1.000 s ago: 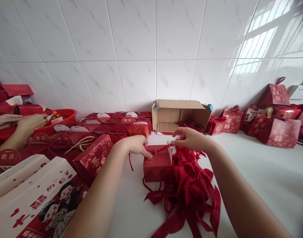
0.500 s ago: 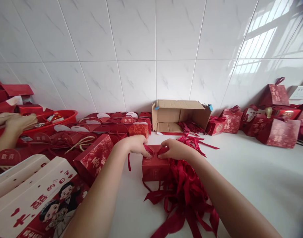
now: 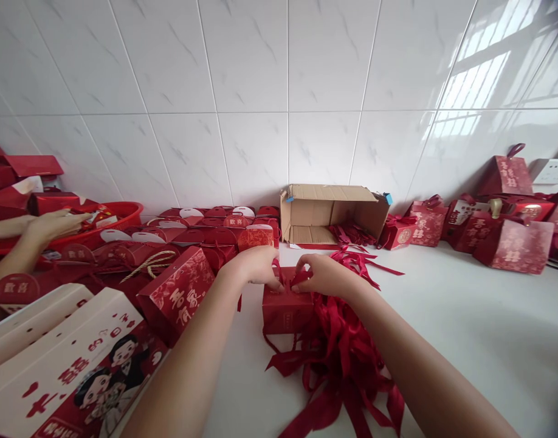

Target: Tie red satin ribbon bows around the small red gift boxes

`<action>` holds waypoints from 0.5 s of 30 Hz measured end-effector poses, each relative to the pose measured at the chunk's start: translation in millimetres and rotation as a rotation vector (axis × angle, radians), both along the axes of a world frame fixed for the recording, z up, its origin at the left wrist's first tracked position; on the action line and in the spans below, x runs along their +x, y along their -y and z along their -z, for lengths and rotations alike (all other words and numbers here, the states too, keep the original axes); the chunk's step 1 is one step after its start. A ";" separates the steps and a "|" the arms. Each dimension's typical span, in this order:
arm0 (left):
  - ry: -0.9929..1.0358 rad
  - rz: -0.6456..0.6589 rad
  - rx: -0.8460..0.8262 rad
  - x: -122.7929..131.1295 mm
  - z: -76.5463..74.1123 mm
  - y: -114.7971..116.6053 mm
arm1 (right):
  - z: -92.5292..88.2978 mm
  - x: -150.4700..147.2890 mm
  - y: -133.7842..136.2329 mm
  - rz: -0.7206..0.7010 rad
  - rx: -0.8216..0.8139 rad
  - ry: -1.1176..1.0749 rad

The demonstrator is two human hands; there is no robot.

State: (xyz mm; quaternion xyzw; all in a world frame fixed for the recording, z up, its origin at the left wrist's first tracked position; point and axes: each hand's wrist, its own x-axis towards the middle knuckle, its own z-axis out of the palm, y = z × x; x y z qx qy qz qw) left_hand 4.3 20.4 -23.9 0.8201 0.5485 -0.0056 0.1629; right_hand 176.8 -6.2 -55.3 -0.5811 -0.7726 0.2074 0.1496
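A small red gift box (image 3: 283, 313) stands upright on the white table, with dark red ribbon at its top. My left hand (image 3: 258, 267) is closed on the ribbon at the top left of the box. On the other side my right hand (image 3: 318, 272) pinches the ribbon near the top right. Both sets of fingertips rest close together over the lid, and they partly hide the ribbon (image 3: 301, 278). A heap of loose red ribbons (image 3: 347, 353) lies beside the box, under my right forearm.
An open cardboard box (image 3: 334, 213) with ribbons inside stands against the tiled wall. Finished-looking red gift boxes (image 3: 513, 243) stand at right. Many red boxes (image 3: 201, 237) and a printed white carton (image 3: 78, 365) fill the left. Another person's hands (image 3: 55, 226) work over a red basin (image 3: 130, 213).
My left fingers have shifted slightly right, closer to my right hand, with the ribbon in them. The other person's hands have moved right over the basin.
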 end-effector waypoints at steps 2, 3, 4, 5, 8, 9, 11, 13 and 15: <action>0.030 0.056 -0.004 4.7 -0.4 3.5 | 0.7 -0.2 0.3 0.000 0.010 0.004; 0.042 0.083 -0.006 6.8 -1.2 5.7 | 0.9 -0.2 0.4 0.001 0.010 0.002; 0.052 0.102 -0.005 8.6 -2.4 7.9 | 1.0 -0.1 0.6 0.002 0.009 -0.001; 0.072 0.118 -0.001 10.0 -3.8 10.0 | 1.1 -0.1 0.8 0.004 0.007 -0.006; 0.161 0.107 0.030 11.0 -8.6 15.0 | 1.1 0.4 1.2 0.009 0.001 -0.017; 0.187 0.081 0.045 10.5 -10.3 16.1 | 1.0 0.5 1.3 0.011 -0.001 -0.017; 0.211 0.031 0.062 8.6 -14.0 18.3 | 0.8 0.9 1.4 0.015 -0.006 -0.011; 0.225 0.010 0.074 5.9 -18.4 20.8 | 0.8 1.0 1.6 0.020 -0.014 -0.006; 0.276 0.019 0.114 2.8 -23.8 24.6 | 0.8 0.8 1.9 0.027 -0.019 -0.003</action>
